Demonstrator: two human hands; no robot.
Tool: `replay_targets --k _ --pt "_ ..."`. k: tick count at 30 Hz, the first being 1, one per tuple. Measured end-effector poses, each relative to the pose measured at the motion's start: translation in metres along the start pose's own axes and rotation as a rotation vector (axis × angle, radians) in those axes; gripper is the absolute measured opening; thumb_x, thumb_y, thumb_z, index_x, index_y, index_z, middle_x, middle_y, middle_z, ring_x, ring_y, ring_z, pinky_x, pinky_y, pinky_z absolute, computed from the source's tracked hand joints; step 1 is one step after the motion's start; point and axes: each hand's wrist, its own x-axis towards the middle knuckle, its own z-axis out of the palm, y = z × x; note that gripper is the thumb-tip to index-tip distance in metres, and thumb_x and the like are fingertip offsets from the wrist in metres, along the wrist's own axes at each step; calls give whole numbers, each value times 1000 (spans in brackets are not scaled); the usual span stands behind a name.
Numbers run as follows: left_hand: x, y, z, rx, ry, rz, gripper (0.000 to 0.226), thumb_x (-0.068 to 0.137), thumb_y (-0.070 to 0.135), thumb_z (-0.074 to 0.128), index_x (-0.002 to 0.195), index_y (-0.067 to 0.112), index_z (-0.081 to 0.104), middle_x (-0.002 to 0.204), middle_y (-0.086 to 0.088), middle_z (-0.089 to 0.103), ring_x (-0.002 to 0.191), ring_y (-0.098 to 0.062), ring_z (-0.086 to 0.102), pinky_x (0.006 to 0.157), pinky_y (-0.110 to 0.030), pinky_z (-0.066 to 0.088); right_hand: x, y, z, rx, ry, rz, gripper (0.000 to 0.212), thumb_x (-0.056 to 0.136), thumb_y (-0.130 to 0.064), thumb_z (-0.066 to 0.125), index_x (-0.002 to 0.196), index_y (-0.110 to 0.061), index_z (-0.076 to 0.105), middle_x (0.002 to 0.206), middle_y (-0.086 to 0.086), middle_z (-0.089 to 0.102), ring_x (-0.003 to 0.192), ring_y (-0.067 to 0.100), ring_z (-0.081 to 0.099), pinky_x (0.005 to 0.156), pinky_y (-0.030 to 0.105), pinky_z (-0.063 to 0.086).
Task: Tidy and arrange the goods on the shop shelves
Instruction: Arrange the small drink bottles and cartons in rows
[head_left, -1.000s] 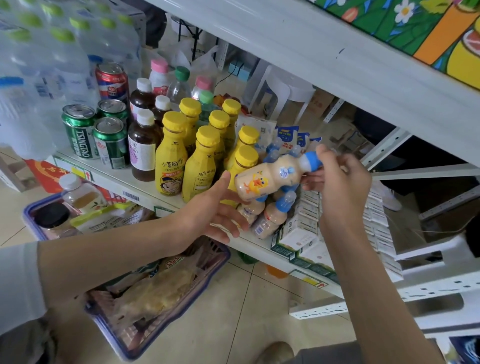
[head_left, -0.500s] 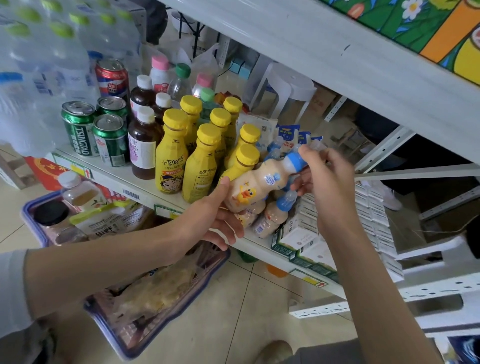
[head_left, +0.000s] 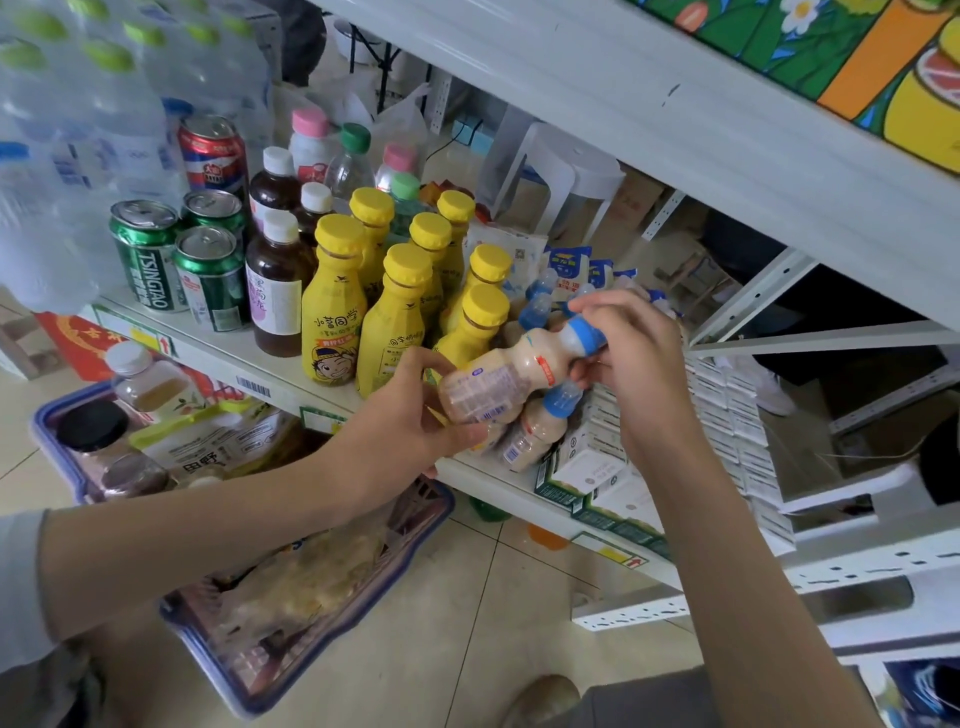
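At the front edge of the shelf (head_left: 234, 348), my left hand (head_left: 410, 415) now clasps the milk bottle (head_left: 498, 382) by its base, right hand (head_left: 631, 364) pinching the cap. Its picture has turned away, so I judge it needs re-facing.

A cream bottle (head_left: 498, 382) is capped in blue; the yellow bottles (head_left: 387, 338) are capped in yellow, the front one being printed with a cartoon face. The cans (head_left: 148, 265) are coloured green with white lettering, and the brown bottles (head_left: 275, 306) are topped with white.

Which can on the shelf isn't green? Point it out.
The red can at the back, standing behind the three green cans; it alone is red with a blue band.
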Motion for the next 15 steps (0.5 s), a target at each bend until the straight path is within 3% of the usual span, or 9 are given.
replay_targets --k 3,6,11,15 --pt "4 0 -3 20 44 27 60 80 26 86 114 32 37 105 -3 64 70 -10 63 55 -32 59 0 2 0 3 -31 -16 13 100 -6 58 103 2 68 73 -14 66 54 19 57 55 34 51" --pt "5 4 -4 94 25 66 60 84 28 83 118 31 33 105 0 63 73 -13 65 58 -38 61 0 3 -2 47 -32 -67 15 102 -11 61 104 2 66 74 -4 64 58 20 56 55 30 51" --pt "3 9 -2 297 -1 180 73 90 35 75 138 38 21 103 12 60 78 -10 67 72 -31 58 8 2 -13 119 189 -152 16 103 -17 62 102 -2 64 85 12 64 56 19 55 52 30 49" --pt "1 6 0 391 -42 144 65 94 37 69 138 39 21 105 13 58 82 -10 67 78 -33 56 14 6 -16 71 324 -239 19 102 -18 62 105 1 62 87 14 63 52 17 56 50 31 50"
